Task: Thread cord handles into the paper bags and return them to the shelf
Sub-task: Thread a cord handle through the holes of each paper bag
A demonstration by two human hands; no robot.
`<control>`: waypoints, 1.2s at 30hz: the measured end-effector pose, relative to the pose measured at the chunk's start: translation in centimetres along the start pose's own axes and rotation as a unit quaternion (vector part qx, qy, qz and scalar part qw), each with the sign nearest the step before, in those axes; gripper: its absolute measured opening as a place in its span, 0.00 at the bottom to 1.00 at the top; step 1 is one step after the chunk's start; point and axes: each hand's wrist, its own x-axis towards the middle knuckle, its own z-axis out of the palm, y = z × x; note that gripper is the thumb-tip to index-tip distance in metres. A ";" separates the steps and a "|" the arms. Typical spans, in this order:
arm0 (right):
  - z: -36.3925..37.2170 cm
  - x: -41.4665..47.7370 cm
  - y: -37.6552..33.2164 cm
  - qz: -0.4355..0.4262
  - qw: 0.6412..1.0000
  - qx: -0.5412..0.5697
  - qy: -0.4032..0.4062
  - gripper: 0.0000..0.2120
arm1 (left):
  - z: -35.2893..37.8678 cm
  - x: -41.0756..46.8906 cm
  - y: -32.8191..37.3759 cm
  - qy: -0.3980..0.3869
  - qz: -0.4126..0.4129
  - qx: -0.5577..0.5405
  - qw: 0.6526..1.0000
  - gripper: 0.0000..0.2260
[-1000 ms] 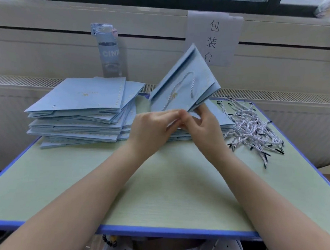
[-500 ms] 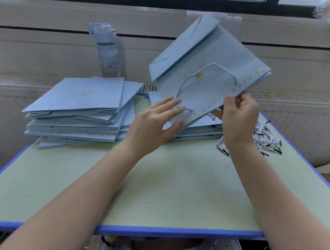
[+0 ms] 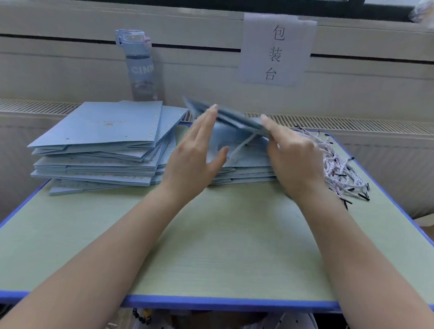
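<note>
A flat light-blue paper bag [image 3: 226,115] hangs nearly edge-on, blurred, just above the right stack of bags [image 3: 246,172]. A white cord handle [image 3: 241,146] dangles from its underside. My right hand [image 3: 294,157] grips the bag's near right edge, index finger along the top. My left hand [image 3: 195,155] is spread with straight fingers, its fingertips touching the bag's left side. A taller stack of flat blue bags [image 3: 103,139] lies at the left. A heap of white twisted cords with black tips [image 3: 342,172] sits at the table's right.
The pale green table with a blue rim [image 3: 206,242] stands against a radiator cover. A clear water bottle [image 3: 140,65] stands behind the left stack. A paper sign [image 3: 276,51] hangs on the wall behind.
The bag was raised upright with its handle showing; it has now swung down, almost flat, toward the right stack. My left hand opened and moved to its left side.
</note>
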 end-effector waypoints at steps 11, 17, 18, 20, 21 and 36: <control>1.2 -1.1 0.0 0.067 0.925 0.170 -0.332 0.27 | 0.3 -0.6 -1.0 -0.279 -0.058 0.036 0.958 0.24; 1.0 -0.6 1.0 0.145 0.953 0.163 -0.210 0.21 | -0.4 -0.4 -1.1 -0.286 -0.068 0.000 0.956 0.23; 1.0 -0.5 1.4 0.145 0.955 0.142 -0.214 0.19 | -0.4 -0.5 -1.1 -0.288 -0.074 0.003 0.955 0.23; 1.0 -0.5 1.7 0.129 0.953 0.111 -0.251 0.14 | -0.2 -0.6 -0.9 -0.293 -0.087 0.022 0.952 0.25; 0.9 -0.5 1.6 0.120 0.949 0.112 -0.269 0.14 | -0.1 -0.6 -0.8 -0.295 -0.094 0.034 0.950 0.27; 0.6 -0.3 0.6 0.014 0.989 0.145 -0.021 0.10 | -0.5 -0.1 0.0 -0.053 -0.094 -0.085 0.991 0.38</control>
